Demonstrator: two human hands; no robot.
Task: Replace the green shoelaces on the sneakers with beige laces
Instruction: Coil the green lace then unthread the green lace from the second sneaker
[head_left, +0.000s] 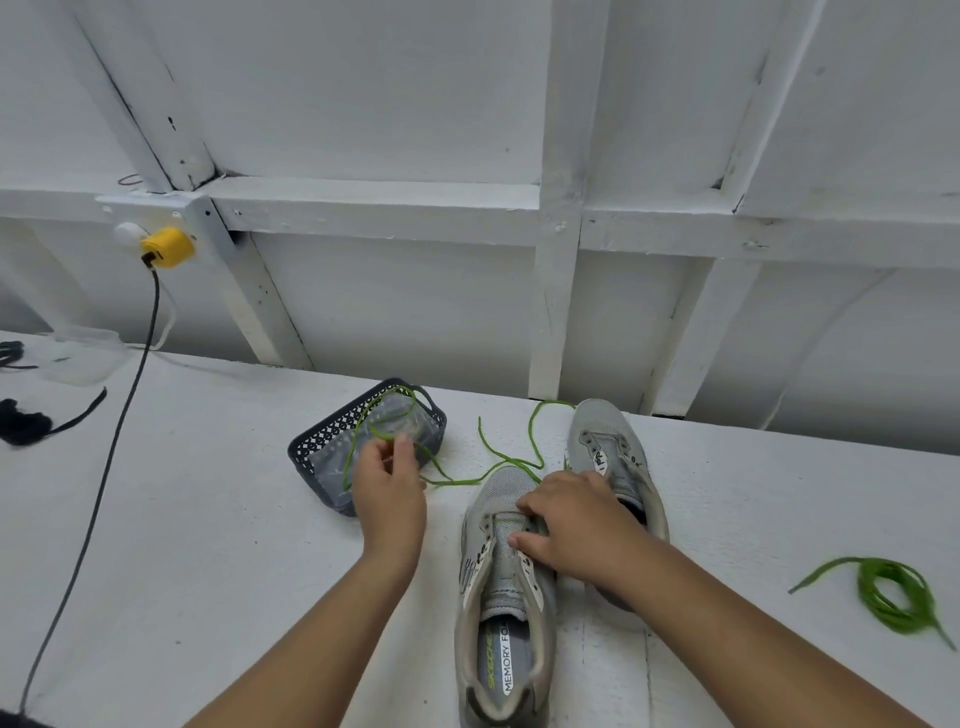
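Observation:
Two grey sneakers stand side by side on the white table, both without laces: the near one and the far one. My right hand rests on the near sneaker's tongue with its fingers curled over the lacing area. My left hand pinches a loose green lace over the dark basket. That lace trails right across the table and past the toes of the sneakers. A second green lace lies coiled at the right. Clear plastic lies in the basket; what it holds is unclear.
A black cable runs down from a yellow plug on the wall across the table's left side. Black cord or fabric and a clear plastic container sit at the far left. A white framed wall closes the table's back.

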